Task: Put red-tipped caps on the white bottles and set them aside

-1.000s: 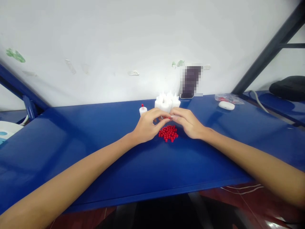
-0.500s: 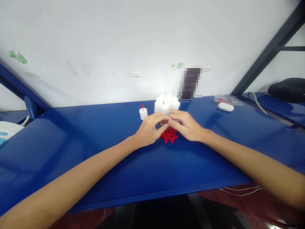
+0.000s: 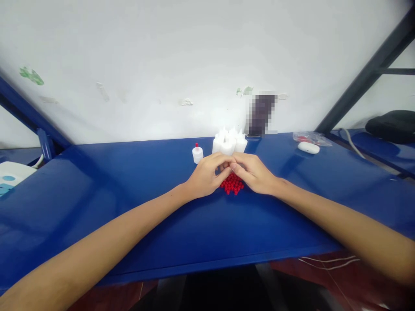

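My left hand [image 3: 207,175] and my right hand [image 3: 254,173] meet at the fingertips over a pile of small red caps [image 3: 232,186]. Both are closed in a pinch, and whatever lies between the fingers is hidden. Just behind the hands stands a cluster of white squeeze bottles [image 3: 228,144] with pointed tips, their lower parts partly covered by my fingers. To the left of the cluster, a single white bottle [image 3: 197,155] stands upright with a red cap [image 3: 196,145] on its tip.
The blue tabletop [image 3: 145,172] runs along a white wall. A phone-like dark object, blurred out [image 3: 261,114], leans on the wall. At right lie a white earbud case [image 3: 308,148] and a clear plastic bag [image 3: 313,138] with red bits. A white device [image 3: 14,175] sits far left.
The camera view has shifted slightly, moving everything a little rightward. My hands stay joined over the red caps, with only slight finger movement.
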Available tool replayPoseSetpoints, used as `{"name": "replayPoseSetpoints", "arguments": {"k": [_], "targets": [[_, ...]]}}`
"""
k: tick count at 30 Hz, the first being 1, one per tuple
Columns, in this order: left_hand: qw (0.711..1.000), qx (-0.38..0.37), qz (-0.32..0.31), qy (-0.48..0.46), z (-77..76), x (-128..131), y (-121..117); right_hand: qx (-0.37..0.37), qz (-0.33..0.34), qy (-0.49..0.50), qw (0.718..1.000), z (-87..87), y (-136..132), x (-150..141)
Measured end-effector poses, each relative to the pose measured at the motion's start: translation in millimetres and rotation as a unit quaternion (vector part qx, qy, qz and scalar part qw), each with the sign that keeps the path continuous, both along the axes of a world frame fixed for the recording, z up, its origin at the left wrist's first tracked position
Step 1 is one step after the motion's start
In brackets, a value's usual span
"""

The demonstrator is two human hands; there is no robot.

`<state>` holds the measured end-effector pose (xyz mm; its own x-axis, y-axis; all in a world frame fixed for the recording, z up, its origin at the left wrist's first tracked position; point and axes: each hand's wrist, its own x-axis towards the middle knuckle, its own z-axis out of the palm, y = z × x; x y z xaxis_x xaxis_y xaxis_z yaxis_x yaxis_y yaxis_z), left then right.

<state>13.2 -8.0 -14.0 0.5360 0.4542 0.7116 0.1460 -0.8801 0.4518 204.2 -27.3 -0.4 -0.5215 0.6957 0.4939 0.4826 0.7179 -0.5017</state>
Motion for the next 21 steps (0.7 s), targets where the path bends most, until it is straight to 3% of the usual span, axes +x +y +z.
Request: {"name": "replayPoseSetpoints", "arguments": {"k": [5,8,11,17,21], "targets": [[0.995,-0.082,0.013,-0.059,7.5,-2.9,9.3,0.02,-0.031,0.034,0.999,-0.2,0.7,2.6],[0.978,-0.167,0.046,-0.115,19.0,-14.7,26.0,0.02,-0.088,0.053,0.995,-1.6,3.1,6.0],[0.966,-0.19,0.091,-0.15,35.4,-35.5,45.0,0.02,-0.132,0.065,0.989,-2.2,5.2,8.9],[0.979,-0.14,0.145,-0.015,71.4,-76.2,56.4,0.024,-0.153,0.037,0.987,1.2,2.0,6.4],[0.979,-0.121,0.16,0.035,81.1,-86.2,55.7,-0.004,-0.152,0.055,0.987,3.1,-1.5,3.8]]}}
